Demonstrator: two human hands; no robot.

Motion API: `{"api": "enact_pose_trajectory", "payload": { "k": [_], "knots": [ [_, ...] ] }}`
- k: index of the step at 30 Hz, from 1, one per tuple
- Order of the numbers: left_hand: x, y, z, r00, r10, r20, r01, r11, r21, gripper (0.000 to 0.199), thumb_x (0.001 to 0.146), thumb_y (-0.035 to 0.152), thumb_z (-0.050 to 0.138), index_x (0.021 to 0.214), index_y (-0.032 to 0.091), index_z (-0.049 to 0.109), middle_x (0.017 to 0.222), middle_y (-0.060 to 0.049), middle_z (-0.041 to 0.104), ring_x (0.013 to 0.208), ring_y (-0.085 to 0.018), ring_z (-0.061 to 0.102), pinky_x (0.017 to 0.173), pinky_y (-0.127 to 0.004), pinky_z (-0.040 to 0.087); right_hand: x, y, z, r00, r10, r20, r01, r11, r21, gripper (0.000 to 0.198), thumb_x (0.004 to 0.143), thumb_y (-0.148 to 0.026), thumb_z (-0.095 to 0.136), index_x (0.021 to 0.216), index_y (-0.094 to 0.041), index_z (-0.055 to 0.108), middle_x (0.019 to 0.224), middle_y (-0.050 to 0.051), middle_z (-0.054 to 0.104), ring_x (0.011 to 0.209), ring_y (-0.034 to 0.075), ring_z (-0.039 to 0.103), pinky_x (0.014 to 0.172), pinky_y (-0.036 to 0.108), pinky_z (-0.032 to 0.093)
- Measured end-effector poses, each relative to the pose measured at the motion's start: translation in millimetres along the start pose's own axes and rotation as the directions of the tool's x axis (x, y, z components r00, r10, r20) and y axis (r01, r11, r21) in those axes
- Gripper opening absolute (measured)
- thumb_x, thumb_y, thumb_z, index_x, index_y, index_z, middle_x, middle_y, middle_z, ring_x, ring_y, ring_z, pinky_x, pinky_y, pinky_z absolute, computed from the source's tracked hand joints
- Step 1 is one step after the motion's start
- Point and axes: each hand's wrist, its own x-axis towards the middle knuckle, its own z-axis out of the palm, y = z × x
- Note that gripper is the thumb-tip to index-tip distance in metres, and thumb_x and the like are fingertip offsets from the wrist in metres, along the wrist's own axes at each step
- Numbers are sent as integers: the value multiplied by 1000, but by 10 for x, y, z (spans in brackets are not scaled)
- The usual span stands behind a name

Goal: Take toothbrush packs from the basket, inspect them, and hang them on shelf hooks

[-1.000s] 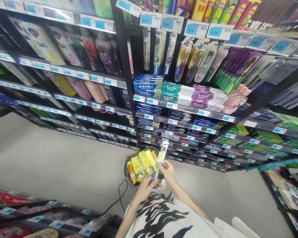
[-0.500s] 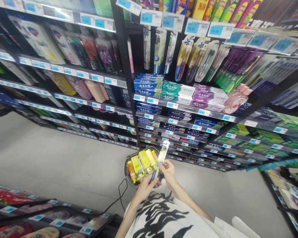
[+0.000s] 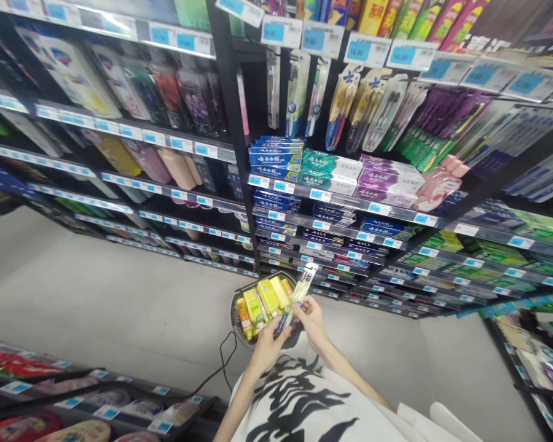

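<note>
A packaged toothbrush is held in front of my body, tilted with its top pointing up and to the right. My left hand is closed around its lower end. My right hand pinches the pack near its middle. Just beyond both hands is a dark basket holding several yellow packs and bottles, among them a yellow-green AXE bottle. My hands and the toothbrush pack cover the basket's right side.
Ahead stands a tall shelf with hanging toothbrushes and stacked toothpaste boxes. Bottles fill the shelves to the left. A low shelf is behind at lower left, and a black cable hangs near the basket. Grey floor lies between.
The toothbrush pack has shifted and turned slightly to the right in my hands. My left hand has moved a little at its lower end; both hands still hold it.
</note>
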Motion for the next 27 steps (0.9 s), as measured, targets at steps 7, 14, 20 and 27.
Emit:
{"api": "enact_pose_trajectory", "payload": {
  "k": [7, 14, 20, 27],
  "knots": [
    [26, 50, -5, 996, -77, -48, 37, 826, -563, 54, 82, 53, 74, 117, 14, 60, 79, -3, 64, 62, -12, 52, 60, -25, 40, -10, 7, 5, 993, 34, 110, -37, 999, 21, 36, 72, -42, 84, 90, -18, 64, 88, 5, 68, 72, 14, 60, 57, 22, 42],
    [-88, 260, -124, 986, -42, 160, 165, 207, -964, 35, 89, 31, 69, 111, 4, 64, 58, 7, 31, 49, -6, 26, 54, -22, 34, -32, 9, 34, 987, 76, 143, -80, 997, 16, 35, 74, -44, 82, 89, -19, 64, 77, 3, 66, 63, 14, 59, 56, 24, 40],
    [-129, 152, -169, 978, -34, 207, 209, 73, -975, 29, 91, 27, 64, 107, 3, 65, 55, 8, 22, 47, -6, 20, 49, -21, 28, -25, 28, 30, 982, 91, 168, -94, 996, 11, 35, 75, -45, 81, 89, -18, 64, 77, 3, 66, 62, 13, 57, 56, 24, 39],
    [-136, 181, -185, 973, -87, 214, 222, 99, -970, 27, 92, 26, 60, 107, 4, 64, 55, 9, 18, 46, -7, 18, 50, -21, 26, -11, 1, 59, 977, 107, 185, -111, 994, 9, 37, 74, -47, 81, 87, -19, 63, 74, 1, 64, 58, 12, 54, 54, 24, 37]
  ]
}}
